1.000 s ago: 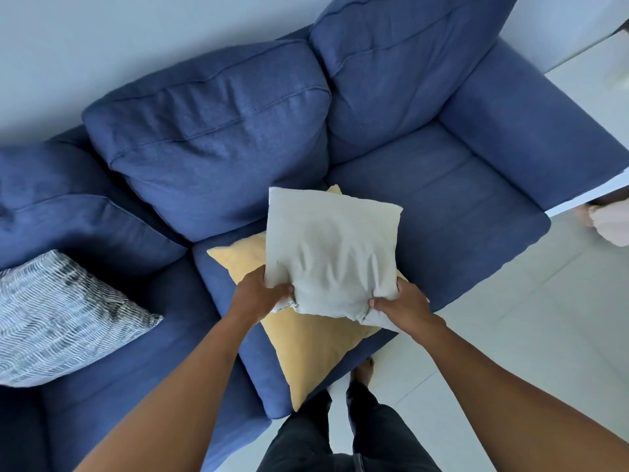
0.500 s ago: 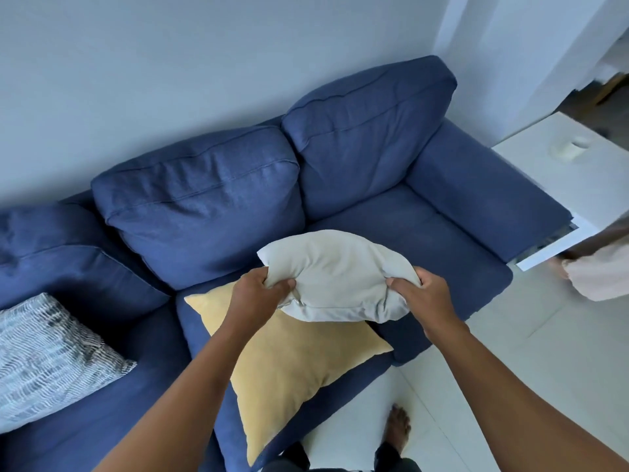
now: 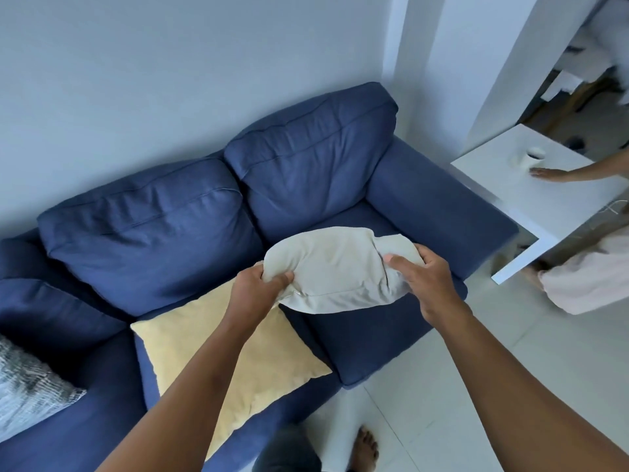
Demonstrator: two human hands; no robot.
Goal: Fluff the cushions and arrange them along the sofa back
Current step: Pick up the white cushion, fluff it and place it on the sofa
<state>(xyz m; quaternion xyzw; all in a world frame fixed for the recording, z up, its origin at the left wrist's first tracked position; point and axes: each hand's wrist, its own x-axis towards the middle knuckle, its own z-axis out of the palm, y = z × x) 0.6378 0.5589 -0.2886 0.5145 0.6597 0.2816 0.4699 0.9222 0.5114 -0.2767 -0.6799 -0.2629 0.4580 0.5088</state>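
Note:
A pale grey cushion (image 3: 332, 270) hangs in the air above the blue sofa (image 3: 299, 172), squeezed inward from both sides. My left hand (image 3: 260, 287) grips its left end and my right hand (image 3: 423, 274) grips its right end. Beneath it a yellow cushion (image 3: 238, 356) lies flat on the seat, partly hidden by my left forearm. A grey patterned cushion (image 3: 23, 386) leans at the far left of the sofa. Two big blue back cushions stand upright against the sofa back.
A white side table (image 3: 544, 195) stands right of the sofa arm with a white cup (image 3: 531, 158) on it. Another person's hand (image 3: 548, 173) rests on the table, and their pale clothing shows below it. My bare foot (image 3: 366, 447) stands on the white tiled floor.
The grey cushion went from hanging flat and upright to being bunched between my hands and raised to the right. My view has tilted up, showing the wall, the table and the other person's hand.

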